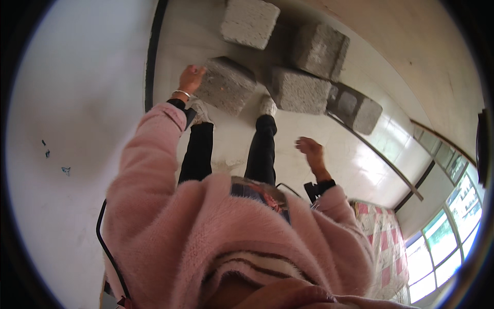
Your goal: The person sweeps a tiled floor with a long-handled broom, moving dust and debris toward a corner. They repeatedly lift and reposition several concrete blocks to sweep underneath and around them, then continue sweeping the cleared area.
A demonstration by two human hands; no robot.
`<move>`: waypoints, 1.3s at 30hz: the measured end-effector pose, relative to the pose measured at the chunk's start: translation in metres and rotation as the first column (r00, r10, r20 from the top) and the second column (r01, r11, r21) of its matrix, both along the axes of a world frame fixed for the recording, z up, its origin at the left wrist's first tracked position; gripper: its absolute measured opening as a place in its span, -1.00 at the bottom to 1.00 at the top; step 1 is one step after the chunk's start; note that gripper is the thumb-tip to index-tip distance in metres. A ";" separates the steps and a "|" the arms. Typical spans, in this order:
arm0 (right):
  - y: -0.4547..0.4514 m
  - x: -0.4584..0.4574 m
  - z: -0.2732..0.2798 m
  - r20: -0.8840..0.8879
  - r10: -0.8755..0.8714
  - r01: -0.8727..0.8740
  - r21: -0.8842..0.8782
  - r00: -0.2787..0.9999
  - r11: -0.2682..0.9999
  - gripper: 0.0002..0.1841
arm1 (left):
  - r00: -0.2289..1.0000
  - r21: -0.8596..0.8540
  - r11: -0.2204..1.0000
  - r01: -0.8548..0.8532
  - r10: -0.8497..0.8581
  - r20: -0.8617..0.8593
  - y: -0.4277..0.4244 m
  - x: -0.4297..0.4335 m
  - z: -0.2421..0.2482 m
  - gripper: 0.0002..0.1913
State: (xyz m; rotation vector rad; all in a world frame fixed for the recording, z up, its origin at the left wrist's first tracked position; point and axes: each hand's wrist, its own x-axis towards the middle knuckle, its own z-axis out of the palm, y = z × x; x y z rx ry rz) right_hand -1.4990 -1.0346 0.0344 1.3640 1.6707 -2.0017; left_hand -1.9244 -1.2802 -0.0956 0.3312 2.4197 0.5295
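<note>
Just beyond my feet, a grey concrete block (225, 87) lies tilted in view on the pale floor. My left hand (192, 78) is at its left upper corner with the fingers curled; whether they grip the block or only rest beside it is unclear. My right hand (311, 150) hangs over the floor, slightly blurred, with nothing in it. Nearest to that hand is a second rough concrete block (303, 92). A hollowed block (355, 108) adjoins it on the right. Farther off are another concrete block (322, 50) and a paler one (250, 23).
A white wall (77, 116) with a dark skirting strip (151, 58) runs along the left. At right, a long thin strip (378, 154) runs past the blocks. A red-and-white checked cover (382, 239) and windows (444, 231) are at lower right. My shoes (200, 112) stand close to the nearest block.
</note>
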 end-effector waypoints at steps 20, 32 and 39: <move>-0.113 -0.192 -0.163 0.102 -0.386 0.392 -0.418 0.917 0.820 -0.23 | 0.865 0.244 0.928 -0.283 0.136 0.484 0.005 -0.010 -0.043 -0.24; -0.126 -0.204 -0.158 0.006 -0.513 0.490 -0.307 0.858 0.816 -0.34 | 0.886 0.385 0.870 -0.307 0.112 0.451 0.001 -0.003 -0.031 -0.27; -0.126 -0.217 -0.155 0.012 -0.486 0.464 -0.321 0.874 0.826 -0.37 | 0.915 0.440 0.843 -0.311 0.140 0.378 -0.018 0.000 -0.029 -0.30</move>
